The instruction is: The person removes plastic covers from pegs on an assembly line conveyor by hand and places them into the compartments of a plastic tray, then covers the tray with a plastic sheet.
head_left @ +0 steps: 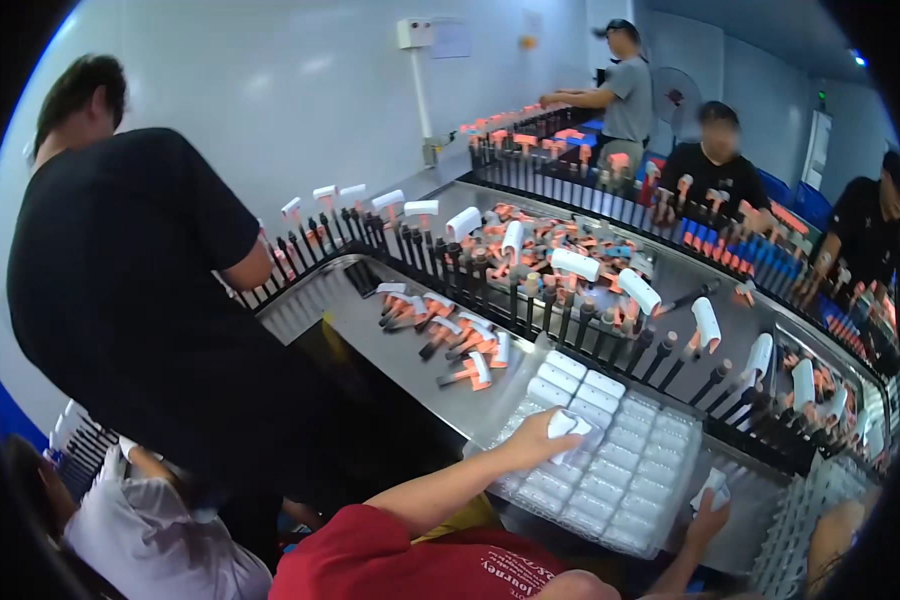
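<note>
My left hand [538, 440] reaches over a clear plastic tray [660, 480] with rows of moulded pockets. Its fingers are closed on a small white piece [567, 424], whose exact kind I cannot make out. White rounded blocks [562, 372] fill several pockets at the tray's far end; the nearer pockets look bare. Right of the tray, my right hand [708, 522] is closed round another small white piece [712, 490], partly hidden by the fingers.
Beyond the tray runs a rack of upright black pegs [530, 305], some topped with white-and-orange parts [575, 264]. More such parts [455, 330] lie piled on the metal table [390, 375]. Stacked trays [800, 530] stand at right. A person in black [150, 280] stands close at left; others work across the table.
</note>
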`<state>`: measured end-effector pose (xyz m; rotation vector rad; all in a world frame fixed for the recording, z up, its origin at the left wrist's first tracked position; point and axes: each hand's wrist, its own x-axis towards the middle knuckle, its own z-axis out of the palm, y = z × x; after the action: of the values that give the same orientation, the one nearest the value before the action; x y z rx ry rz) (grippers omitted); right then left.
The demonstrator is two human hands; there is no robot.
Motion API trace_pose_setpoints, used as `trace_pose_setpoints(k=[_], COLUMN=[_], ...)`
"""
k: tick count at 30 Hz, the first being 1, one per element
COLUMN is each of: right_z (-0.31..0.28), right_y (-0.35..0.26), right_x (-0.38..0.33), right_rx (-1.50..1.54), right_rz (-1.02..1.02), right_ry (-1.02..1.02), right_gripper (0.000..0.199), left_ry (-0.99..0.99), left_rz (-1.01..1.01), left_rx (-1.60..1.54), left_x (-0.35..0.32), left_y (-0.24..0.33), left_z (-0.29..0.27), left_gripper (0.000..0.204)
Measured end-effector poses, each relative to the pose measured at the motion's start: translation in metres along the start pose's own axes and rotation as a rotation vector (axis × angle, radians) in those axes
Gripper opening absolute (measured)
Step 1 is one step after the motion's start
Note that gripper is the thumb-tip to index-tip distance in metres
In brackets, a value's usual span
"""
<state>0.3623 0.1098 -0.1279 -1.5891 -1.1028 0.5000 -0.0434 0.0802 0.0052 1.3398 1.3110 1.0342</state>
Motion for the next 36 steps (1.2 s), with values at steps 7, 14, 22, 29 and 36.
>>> trace_pose_setpoints(k=[7, 14, 22, 29, 36], right_z=[0.009, 0.009, 0.015, 0.009, -0.001], right_y=[-0.007, -0.021, -0.031, -0.048, -0.047], right_x=[-0.004, -0.009, -0.009, -0.011, -0.015], right_rx=[0.088, -0.152, -0.231, -0.188, -0.172], right_rz=[-0.120, -0.205, -0.202, -0.201, -0.178], right_ry=[0.097, 0.066, 0.018, 0.091, 0.061], right_gripper=[0.040, 0.041, 0.035, 0.039, 0.041], left_ry=[0.036, 0.049, 0.015, 0.092, 0.010], left_rz=[0.111, 0.168, 0.011, 0.024, 0.018], left_rx=[0.043, 0.009, -0.053, 0.010, -0.105], left_x=[0.002, 0.003, 0.004, 0.005, 0.011], left_y=[-0.010, -0.017, -0.011, 0.000, 0.019], left_z=[-0.002, 0.001, -0.001, 0.004, 0.009], left_gripper=[0.044, 0.043, 0.033, 0.029, 0.032])
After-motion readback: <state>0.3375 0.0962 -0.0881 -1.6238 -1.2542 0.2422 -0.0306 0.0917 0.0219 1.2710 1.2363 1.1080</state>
